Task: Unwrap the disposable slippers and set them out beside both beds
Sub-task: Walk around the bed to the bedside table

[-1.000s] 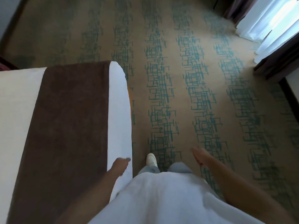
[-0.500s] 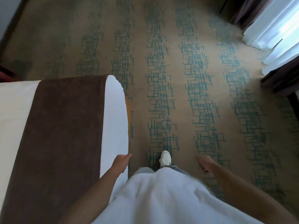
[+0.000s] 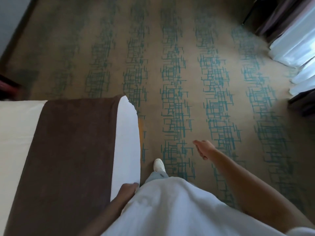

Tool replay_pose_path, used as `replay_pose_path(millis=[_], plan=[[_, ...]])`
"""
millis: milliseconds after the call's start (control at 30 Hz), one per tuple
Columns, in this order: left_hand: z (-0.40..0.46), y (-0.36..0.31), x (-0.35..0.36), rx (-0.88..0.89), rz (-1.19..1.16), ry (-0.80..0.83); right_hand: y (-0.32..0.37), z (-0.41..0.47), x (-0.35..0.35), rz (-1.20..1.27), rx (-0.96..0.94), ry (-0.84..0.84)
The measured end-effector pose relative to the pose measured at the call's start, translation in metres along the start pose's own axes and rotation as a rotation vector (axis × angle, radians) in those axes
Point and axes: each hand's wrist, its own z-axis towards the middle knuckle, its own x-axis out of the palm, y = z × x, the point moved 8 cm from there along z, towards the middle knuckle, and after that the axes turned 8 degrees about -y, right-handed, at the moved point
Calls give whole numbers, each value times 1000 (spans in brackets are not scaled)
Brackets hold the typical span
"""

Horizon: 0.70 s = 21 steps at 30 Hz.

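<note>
No slippers or wrappers show in this view. A bed (image 3: 126, 137) with white sheets and a brown runner across its foot fills the left side. My left hand (image 3: 127, 190) hangs low beside the bed's white edge, its fingers loosely curled and holding nothing. My right hand (image 3: 203, 149) is out in front over the carpet, fingers loose and apart, also holding nothing. My white shoe (image 3: 159, 165) is planted on the carpet between bed and right hand.
Tan carpet (image 3: 179, 74) with teal line patterns stretches ahead and right. White sheer curtains (image 3: 296, 43) with dark drapes hang at the far right. A dark piece of furniture (image 3: 303, 104) stands at the right edge. A wall base (image 3: 15, 40) runs along the far left.
I have stepped forward along the bed's foot. My right hand swung forward and up in view, my left hand dropped back beside my body. The bed's corner sits lower in the view.
</note>
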Motion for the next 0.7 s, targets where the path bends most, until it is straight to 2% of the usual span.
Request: replay_pose_path(millis=[133, 233, 300, 367, 500, 700], plan=[[20, -111, -25, 132, -28, 6, -47, 5, 0, -113, 107, -10], [33, -192, -44, 241, -68, 3, -74, 1, 4, -238, 160, 89], [40, -235, -53, 292, -62, -14, -78, 5, 1, -255, 192, 140], [49, -271, -56, 332, -79, -6, -64, 24, -9, -267, 204, 102], [68, -299, -61, 305, -65, -21, 1, 81, -32, -166, 206, 45], [87, -265, -78, 111, -72, -61, 174, 156, -49, -68, 57, 50]])
